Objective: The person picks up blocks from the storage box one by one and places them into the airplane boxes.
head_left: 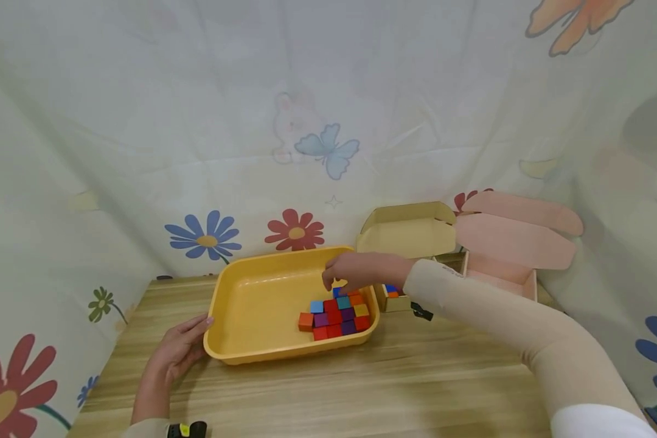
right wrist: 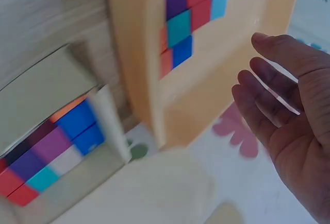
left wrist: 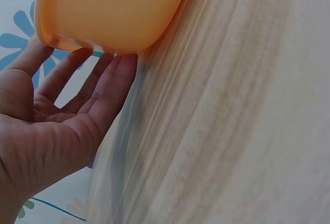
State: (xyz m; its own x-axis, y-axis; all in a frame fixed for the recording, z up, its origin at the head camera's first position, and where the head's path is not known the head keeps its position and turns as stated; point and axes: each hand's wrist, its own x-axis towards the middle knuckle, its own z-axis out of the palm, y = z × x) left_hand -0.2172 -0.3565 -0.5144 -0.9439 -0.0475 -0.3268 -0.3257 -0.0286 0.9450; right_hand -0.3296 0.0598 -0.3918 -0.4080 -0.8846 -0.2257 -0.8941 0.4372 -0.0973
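Note:
A yellow tray [head_left: 263, 313] lies on the wood-grain table, with several coloured cubes [head_left: 334, 316] packed toward its right end. My left hand [head_left: 180, 347] holds the tray's left end, thumb at the rim and fingertips against the outer wall, as the left wrist view shows. Over the tray's right back part hovers my right hand [head_left: 350, 271]. In the right wrist view this hand [right wrist: 289, 100] has loosely bent fingers and nothing between them. It is apart from the cubes [right wrist: 179, 28] there.
Right of the tray stands a pale yellow box [head_left: 407, 236], lid raised, holding several coloured cubes [right wrist: 51, 149]. Beside it is a pink box [head_left: 498, 277] with its lid up; the right sleeve partly hides both boxes. A patterned curtain [head_left: 224, 121] hangs behind the table [head_left: 306, 395].

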